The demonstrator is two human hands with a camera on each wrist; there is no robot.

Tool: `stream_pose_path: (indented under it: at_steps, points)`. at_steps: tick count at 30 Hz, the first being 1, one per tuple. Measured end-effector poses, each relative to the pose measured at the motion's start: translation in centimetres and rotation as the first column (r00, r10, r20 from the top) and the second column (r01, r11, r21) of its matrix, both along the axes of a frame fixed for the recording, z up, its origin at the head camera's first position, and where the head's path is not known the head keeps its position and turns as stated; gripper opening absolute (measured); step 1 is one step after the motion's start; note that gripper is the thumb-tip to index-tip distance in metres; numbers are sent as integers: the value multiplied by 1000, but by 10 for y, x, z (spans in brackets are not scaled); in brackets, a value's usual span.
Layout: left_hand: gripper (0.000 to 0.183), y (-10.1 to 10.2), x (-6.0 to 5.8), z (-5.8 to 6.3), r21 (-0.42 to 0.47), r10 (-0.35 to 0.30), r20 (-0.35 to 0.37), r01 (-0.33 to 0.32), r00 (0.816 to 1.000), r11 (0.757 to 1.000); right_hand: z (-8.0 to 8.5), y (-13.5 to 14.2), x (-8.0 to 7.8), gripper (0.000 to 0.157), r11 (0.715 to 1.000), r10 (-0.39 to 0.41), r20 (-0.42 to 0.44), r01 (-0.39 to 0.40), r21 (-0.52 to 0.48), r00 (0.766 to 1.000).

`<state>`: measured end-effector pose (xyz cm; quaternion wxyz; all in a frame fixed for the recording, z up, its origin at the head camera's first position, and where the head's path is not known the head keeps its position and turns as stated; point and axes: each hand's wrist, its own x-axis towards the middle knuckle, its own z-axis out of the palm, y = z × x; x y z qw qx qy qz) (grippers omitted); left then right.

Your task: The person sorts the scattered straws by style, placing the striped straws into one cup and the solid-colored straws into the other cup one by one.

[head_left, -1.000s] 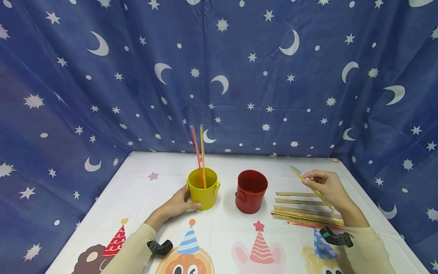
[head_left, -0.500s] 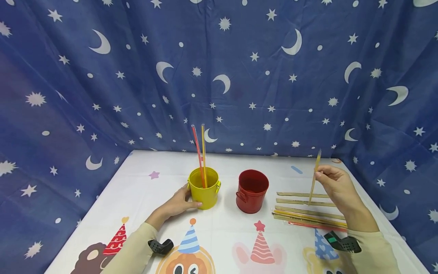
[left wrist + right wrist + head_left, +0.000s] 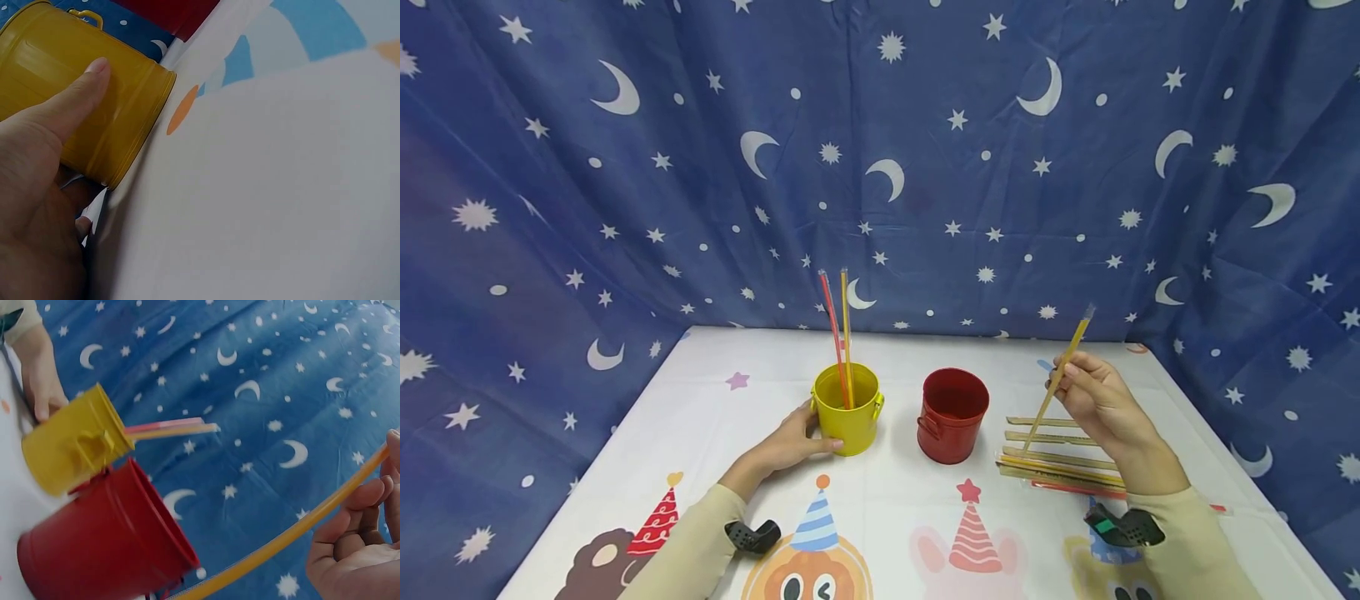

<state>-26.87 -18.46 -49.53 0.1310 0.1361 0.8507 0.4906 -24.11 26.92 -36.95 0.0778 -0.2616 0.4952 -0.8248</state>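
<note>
My left hand (image 3: 790,446) holds a yellow bucket (image 3: 855,432) low on its side, thumb along the front wall (image 3: 94,81) and fingers reaching behind. A red straw (image 3: 831,312) and a yellow straw (image 3: 846,312) stand in this bucket, leaning a little. Over on the right, my right hand (image 3: 1105,404) pinches another yellow straw (image 3: 1077,332) in a clear wrapper between thumb and fingers. That straw slants, its upper end to the right and its lower end over the sticks on the table. A red bucket (image 3: 950,437) stands between my hands, with no straws showing in it.
Several flat tan sticks (image 3: 1051,437) lie in rows at the right, with a wrapped yellow straw (image 3: 1052,467) and a red straw (image 3: 1078,487) among them. The white tablecloth (image 3: 745,346) has party-hat prints. Behind it hangs a blue curtain (image 3: 925,275) with stars and moons.
The right hand has turned the yellow straw from lying slanted to upright, then moved it left and tipped its upper end right. The left hand stays on the yellow bucket.
</note>
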Motion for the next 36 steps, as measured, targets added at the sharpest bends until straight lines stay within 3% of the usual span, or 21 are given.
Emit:
stream_pose_path:
  at_steps: [9, 16, 29, 36]
  points:
    - [104, 2, 0, 1, 10, -8, -1, 8, 1000, 1000, 15, -37, -8, 36, 997, 66, 77, -63, -33, 995]
    - [99, 1, -3, -1, 13, -13, -27, 14, 1000, 1000, 29, -65, -16, 29, 987, 113, 97, -101, -122, 989]
    - [99, 0, -2, 1, -1, -12, -41, 12, 999, 1000, 60, -125, -31, 26, 988, 4, 197, 27, -151, 980]
    - [99, 2, -1, -2, 11, -14, -39, 14, 999, 1000, 72, -151, -42, 27, 954, 30, 216, 37, -297, 976]
